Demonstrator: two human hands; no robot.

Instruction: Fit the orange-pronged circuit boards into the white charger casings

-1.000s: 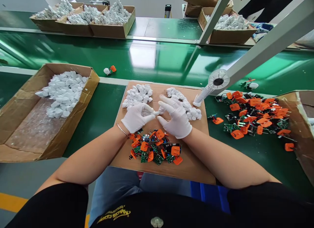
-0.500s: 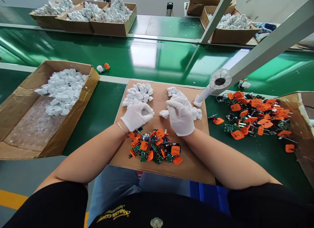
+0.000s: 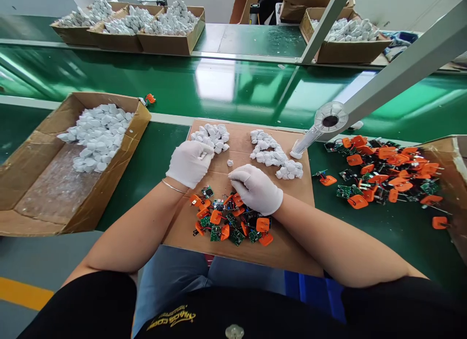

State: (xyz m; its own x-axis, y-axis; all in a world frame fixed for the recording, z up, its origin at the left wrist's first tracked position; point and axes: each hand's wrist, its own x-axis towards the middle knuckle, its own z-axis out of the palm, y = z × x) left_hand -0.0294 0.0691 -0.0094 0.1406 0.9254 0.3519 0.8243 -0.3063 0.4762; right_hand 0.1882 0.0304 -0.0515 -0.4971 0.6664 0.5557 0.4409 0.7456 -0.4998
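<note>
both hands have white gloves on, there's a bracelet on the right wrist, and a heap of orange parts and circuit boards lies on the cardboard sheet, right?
The bracelet is on the left wrist, not the right, as the head view shows. The left hand and right hand are white-gloved, and the heap lies on the cardboard sheet.

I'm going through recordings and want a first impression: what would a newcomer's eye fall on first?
Probably the bright orange-and-green heap on the cardboard sheet and the larger heap on the green bench to the right. Next, the gloved left hand and right hand near the centre, then the white pieces in the open carton at left.
</note>
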